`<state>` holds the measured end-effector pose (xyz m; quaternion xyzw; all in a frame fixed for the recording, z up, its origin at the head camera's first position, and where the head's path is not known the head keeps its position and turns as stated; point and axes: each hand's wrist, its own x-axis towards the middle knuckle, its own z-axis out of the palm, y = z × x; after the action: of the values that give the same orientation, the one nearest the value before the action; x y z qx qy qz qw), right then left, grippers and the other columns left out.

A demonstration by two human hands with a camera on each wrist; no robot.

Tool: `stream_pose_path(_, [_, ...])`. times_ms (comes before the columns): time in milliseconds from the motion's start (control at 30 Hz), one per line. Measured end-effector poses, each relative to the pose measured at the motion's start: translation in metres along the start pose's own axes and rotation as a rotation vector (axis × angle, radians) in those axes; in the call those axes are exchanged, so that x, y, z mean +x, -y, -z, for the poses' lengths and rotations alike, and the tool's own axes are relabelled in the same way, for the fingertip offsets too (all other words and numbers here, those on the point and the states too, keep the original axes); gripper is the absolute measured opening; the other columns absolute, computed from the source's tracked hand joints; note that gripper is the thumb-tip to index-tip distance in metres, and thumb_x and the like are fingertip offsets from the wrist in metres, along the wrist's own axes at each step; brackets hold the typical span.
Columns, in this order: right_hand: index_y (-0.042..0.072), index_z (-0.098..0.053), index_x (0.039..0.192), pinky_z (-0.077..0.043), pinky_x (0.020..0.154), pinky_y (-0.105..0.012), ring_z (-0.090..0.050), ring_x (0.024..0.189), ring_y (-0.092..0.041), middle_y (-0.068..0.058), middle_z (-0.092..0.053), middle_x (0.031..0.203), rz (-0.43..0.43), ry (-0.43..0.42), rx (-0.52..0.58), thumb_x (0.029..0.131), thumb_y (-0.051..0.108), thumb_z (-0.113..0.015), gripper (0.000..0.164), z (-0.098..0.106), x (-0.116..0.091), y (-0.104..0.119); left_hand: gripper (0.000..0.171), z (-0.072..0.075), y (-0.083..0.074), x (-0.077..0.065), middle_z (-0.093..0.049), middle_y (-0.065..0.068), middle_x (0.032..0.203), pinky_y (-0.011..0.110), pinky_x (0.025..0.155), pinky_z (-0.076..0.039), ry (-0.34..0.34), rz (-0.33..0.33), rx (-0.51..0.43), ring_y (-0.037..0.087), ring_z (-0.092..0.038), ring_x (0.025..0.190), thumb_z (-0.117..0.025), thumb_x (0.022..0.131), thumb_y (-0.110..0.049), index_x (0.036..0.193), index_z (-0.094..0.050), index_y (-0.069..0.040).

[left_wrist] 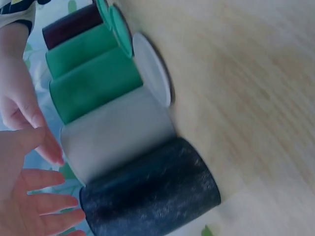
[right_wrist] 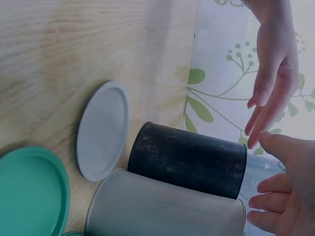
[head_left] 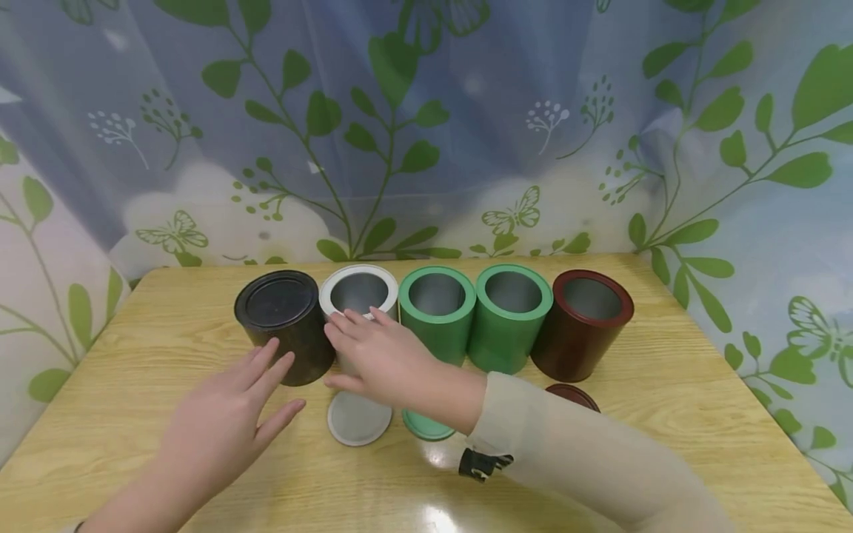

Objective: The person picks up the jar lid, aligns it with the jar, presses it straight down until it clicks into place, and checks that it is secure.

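Note:
My left hand (head_left: 226, 407), fingers spread, hovers at the near side of the black can (head_left: 303, 355), which has its black lid (head_left: 278, 298) on. Holding nothing, my right hand (head_left: 383, 348) reaches across with straight fingers by the rim of the white can (right_wrist: 167, 206). Whether its fingertips touch that rim, I cannot tell. The white can stands uncovered beside the black one. A white lid (head_left: 360, 418) lies flat on the table in front of it, below my right hand.
Two open green cans (head_left: 436, 333) (head_left: 503, 344) and an open dark red can (head_left: 576, 348) continue the row rightward. A green lid (head_left: 429, 426) and a dark red lid (head_left: 573, 397) lie partly behind my right arm. A leaf-patterned curtain (head_left: 426, 148) hangs behind the wooden table (head_left: 133, 355).

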<state>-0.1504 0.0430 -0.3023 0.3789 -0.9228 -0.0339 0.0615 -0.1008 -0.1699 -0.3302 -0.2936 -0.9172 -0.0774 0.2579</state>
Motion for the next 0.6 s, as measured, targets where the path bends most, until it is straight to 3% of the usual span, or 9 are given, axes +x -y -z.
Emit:
stream_pose_path(200, [0.010,-0.041,0.142,-0.022,0.110,-0.039,-0.031,0.135,-0.018,-0.005,-0.036,0.146,0.028,0.003,0.022,0.092,0.052,-0.049,0.066,-0.001,-0.017,-0.003,0.061,-0.007,-0.009,-0.002,-0.054,0.019,0.129,0.049,0.079,-0.050,0.111,-0.003,-0.011,0.034,-0.057,0.109,-0.069,0.081,-0.041,0.127,-0.058,-0.003])
stream_pose_path(367, [0.009,-0.040,0.142,-0.023,0.110,-0.038,-0.031,0.135,-0.017,-0.005,-0.037,0.146,0.046,0.024,0.034,0.094,0.050,-0.047,0.064,-0.012,-0.031,-0.007,0.066,-0.018,-0.014,-0.002,-0.053,0.019,0.130,0.048,0.080,-0.050,0.171,-0.015,-0.034,0.033,-0.056,0.111,-0.072,0.079,-0.041,0.130,-0.055,-0.004])
stream_pose_path(600, [0.009,-0.043,0.141,-0.029,0.107,-0.037,-0.035,0.132,-0.016,-0.005,-0.040,0.144,0.069,0.056,-0.020,0.092,0.050,-0.051,0.064,-0.035,-0.045,-0.011,0.067,-0.035,-0.023,-0.007,-0.054,0.018,0.128,0.047,0.080,-0.051,0.189,-0.024,-0.056,0.032,-0.058,0.109,-0.073,0.078,-0.042,0.130,-0.055,-0.005])
